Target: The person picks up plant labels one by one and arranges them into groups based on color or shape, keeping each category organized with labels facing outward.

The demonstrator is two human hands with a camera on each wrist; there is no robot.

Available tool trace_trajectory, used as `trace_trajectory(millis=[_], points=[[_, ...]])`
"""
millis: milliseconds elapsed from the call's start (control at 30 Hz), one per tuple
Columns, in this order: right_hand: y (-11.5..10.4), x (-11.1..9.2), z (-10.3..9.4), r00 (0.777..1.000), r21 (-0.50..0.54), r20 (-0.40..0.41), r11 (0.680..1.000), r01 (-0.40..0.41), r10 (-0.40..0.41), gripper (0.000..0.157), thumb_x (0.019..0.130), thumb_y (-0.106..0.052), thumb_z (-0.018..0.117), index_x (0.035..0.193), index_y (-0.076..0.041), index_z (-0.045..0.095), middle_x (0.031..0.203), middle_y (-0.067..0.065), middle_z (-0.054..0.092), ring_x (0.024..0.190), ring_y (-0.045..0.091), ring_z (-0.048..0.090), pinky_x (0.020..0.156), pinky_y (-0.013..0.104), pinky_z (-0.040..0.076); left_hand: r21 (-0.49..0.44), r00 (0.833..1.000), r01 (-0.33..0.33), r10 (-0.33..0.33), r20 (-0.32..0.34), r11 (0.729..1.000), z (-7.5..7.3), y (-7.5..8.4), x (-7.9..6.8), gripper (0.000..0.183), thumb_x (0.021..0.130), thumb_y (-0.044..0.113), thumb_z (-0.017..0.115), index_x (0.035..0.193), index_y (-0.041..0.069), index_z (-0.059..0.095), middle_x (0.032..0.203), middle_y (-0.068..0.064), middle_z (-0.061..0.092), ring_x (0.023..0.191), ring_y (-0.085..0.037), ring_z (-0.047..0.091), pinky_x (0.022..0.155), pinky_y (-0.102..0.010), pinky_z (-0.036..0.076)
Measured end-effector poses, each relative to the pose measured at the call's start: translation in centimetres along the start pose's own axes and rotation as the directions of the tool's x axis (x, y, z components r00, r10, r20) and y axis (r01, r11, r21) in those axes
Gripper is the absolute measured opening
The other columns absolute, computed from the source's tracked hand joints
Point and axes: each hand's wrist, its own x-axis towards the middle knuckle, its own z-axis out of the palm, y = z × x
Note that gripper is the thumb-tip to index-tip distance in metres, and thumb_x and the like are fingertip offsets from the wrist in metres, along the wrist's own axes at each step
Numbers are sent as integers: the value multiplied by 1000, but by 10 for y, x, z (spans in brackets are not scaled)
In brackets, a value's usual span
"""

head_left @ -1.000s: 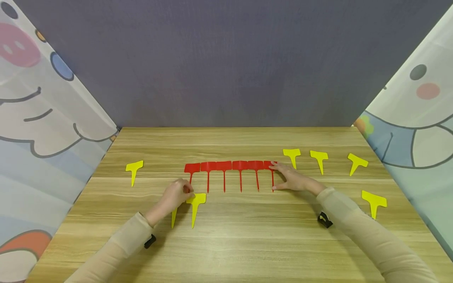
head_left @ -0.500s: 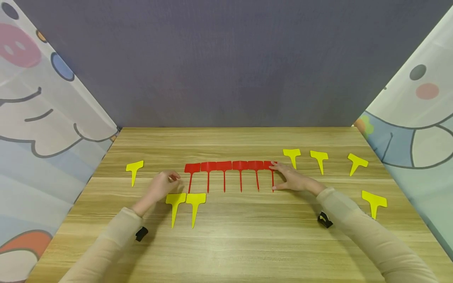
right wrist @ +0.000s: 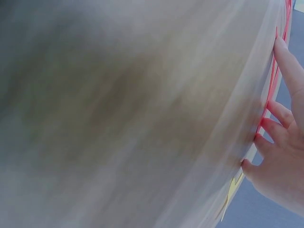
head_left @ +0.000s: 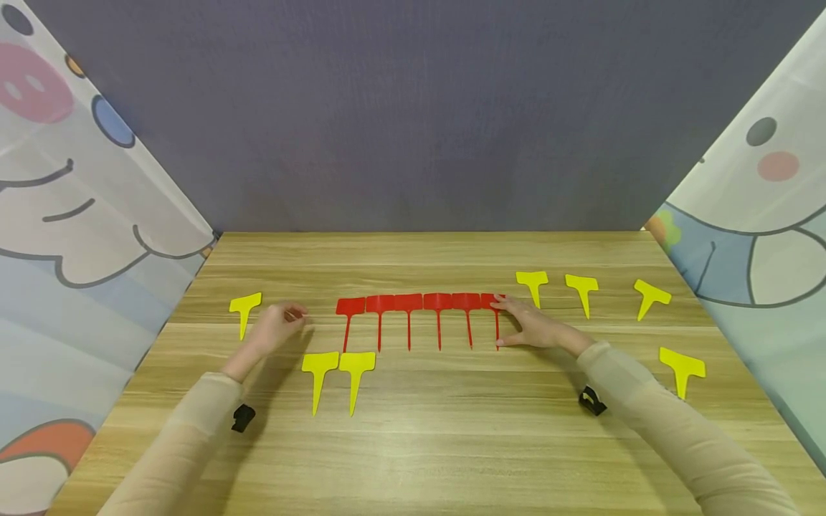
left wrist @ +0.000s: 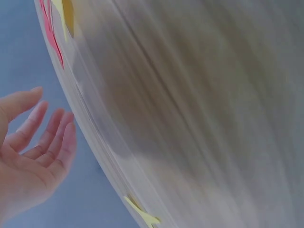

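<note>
Several red T-shaped plant labels (head_left: 409,302) lie side by side in a row, stems toward the person. My right hand (head_left: 533,327) rests on the rightmost red plant label (head_left: 497,322), fingertips on its head and thumb at its stem tip. My left hand (head_left: 274,326) hovers over the table with nothing in it, fingers loosely bent, also in the left wrist view. Just left of it lies a single yellow plant label (head_left: 244,307). Two yellow plant labels (head_left: 320,364) lie side by side below the left end of the red row.
Several yellow plant labels (head_left: 583,287) lie scattered at the right, one (head_left: 682,367) nearer the right edge. The wooden table (head_left: 439,444) ends at a dark grey panel (head_left: 426,143) behind. Cartoon-printed curtains (head_left: 116,236) flank both sides.
My left hand let go of the left one of the two paired yellow plant labels and moved left and away toward the single yellow one. The right hand stayed in place.
</note>
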Motion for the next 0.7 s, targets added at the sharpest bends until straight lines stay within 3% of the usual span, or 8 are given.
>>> trace_trajectory(millis=[333, 700], points=[[2, 1, 0, 1000, 4, -3, 1000, 1, -1, 78, 75, -36, 68, 133, 3, 34, 143, 22, 18, 128, 42, 16, 102, 58, 11, 57, 1000, 7, -6, -17, 998, -17, -18, 4, 20, 85, 5, 55, 99, -9, 58, 89, -22, 60, 80, -33, 57, 65, -42, 49], [-1, -1, -1, 1000, 6, 9, 1000, -15, 15, 77, 76, -35, 68, 134, 2, 33, 143, 20, 18, 129, 41, 15, 102, 58, 13, 36, 998, 44, -42, -47, 998, -27, -33, 10, 23, 87, 6, 52, 102, -11, 56, 94, -27, 58, 83, -38, 56, 70, -45, 48]])
